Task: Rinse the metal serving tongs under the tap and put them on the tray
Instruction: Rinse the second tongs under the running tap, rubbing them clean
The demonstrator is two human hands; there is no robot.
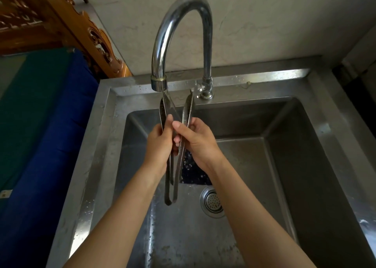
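Head cam, closest first: the looped end of the metal tongs (168, 186) hangs below both hands, over the sink (305, 166), with the drain strainer (211, 201) just right of it. The left hand (160, 143) wraps one arm and the right hand (197, 143) grips the other (fingers curled on both). Above the grip the tips spread apart, the left one directly under the tap spout (158, 82), with a thin stream hitting it.
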